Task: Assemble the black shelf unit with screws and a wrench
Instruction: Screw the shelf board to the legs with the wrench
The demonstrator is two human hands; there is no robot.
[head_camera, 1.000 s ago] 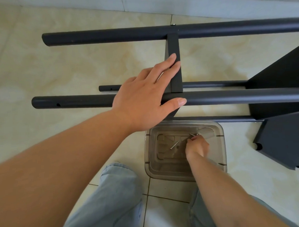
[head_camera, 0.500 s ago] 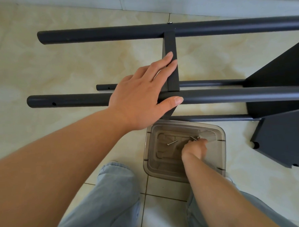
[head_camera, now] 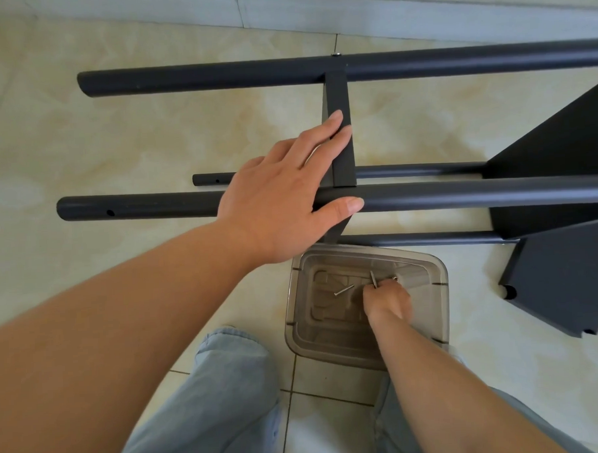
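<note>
The black shelf unit lies on its side on the tiled floor. Its near upper pole [head_camera: 460, 193] and far pole [head_camera: 215, 76] run left to right, joined by a short black crossbar [head_camera: 338, 98]. My left hand [head_camera: 282, 196] rests flat over the near pole and the crossbar, fingers straight. My right hand [head_camera: 386, 299] reaches down into a clear plastic bin [head_camera: 440, 285] and pinches a silver screw [head_camera: 373, 278] standing up from my fingers. Another loose screw [head_camera: 344, 290] lies on the bin's bottom.
Two thinner lower poles [head_camera: 418, 169] run below the upper ones. Black shelf panels [head_camera: 562, 167] stand at the right, one [head_camera: 563, 276] angled down toward the floor. A pale baseboard runs along the top. My knees in light jeans [head_camera: 209, 394] fill the bottom.
My right hand has curled around a screw in the bin and tipped it upright. My left hand stays on the pole and crossbar.
</note>
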